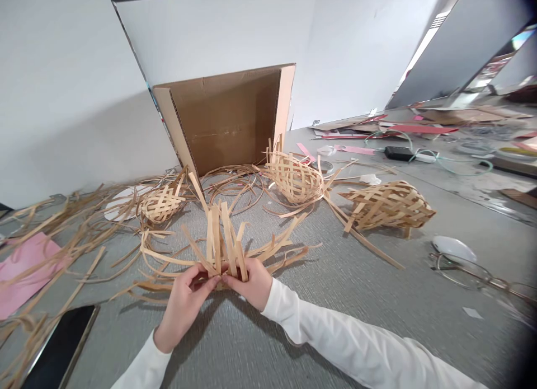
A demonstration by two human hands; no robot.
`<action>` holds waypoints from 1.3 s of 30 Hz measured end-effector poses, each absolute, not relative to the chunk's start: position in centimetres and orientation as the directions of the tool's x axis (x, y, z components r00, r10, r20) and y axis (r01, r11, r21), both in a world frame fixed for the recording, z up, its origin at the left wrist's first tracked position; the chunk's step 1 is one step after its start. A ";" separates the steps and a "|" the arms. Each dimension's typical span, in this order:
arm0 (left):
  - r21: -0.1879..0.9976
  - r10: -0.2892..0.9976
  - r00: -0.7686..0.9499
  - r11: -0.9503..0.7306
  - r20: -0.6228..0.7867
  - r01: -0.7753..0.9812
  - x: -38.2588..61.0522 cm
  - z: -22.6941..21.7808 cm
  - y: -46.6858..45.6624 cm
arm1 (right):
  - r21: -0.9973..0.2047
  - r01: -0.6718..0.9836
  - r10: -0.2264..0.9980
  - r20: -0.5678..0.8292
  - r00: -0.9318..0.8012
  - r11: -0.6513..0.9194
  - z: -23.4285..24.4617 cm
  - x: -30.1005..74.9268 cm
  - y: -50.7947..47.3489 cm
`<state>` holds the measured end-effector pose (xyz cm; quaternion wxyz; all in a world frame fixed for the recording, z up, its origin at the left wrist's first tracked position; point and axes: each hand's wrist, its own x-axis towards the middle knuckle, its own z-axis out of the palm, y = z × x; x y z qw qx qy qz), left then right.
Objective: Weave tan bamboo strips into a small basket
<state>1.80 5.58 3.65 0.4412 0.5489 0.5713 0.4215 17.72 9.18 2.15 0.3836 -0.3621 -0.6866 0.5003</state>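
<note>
Both my hands meet on a partly woven piece of bamboo strips [216, 238] in the middle of the table. My left hand [188, 299] pinches its near edge between thumb and fingers. Close beside it, my right hand [249, 282] grips the same edge, thumb tip almost against the left thumb. Several strips stand upright above my fingers, and others fan out to the left and right. The woven base is mostly hidden by my hands. Beyond it lie a small woven bamboo piece [163, 203], a bulging woven piece [295, 179] and a fish-shaped woven piece [390, 206].
An open cardboard box [235, 123] stands at the back. Loose strips [84, 238] cover the left side, near pink paper [29, 268] and a phone [62, 347]. Eyeglasses [465, 271], a white mouse [453, 249] and a black device with a cable [398, 153] lie to the right.
</note>
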 end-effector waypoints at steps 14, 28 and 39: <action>0.958 0.999 0.030 0.022 -0.032 0.287 1.6 4.0 5.8 | -0.950 0.022 0.874 0.276 -0.400 0.311 2.0 17.4 9.0; 0.972 0.999 -0.014 0.040 -0.038 0.230 1.4 3.6 5.9 | -0.960 0.114 0.914 0.201 -0.351 0.255 2.5 17.5 8.7; 0.976 0.998 0.005 0.059 -0.062 0.211 1.5 3.2 5.7 | -0.979 0.047 0.902 0.165 -0.399 0.200 1.3 17.4 9.1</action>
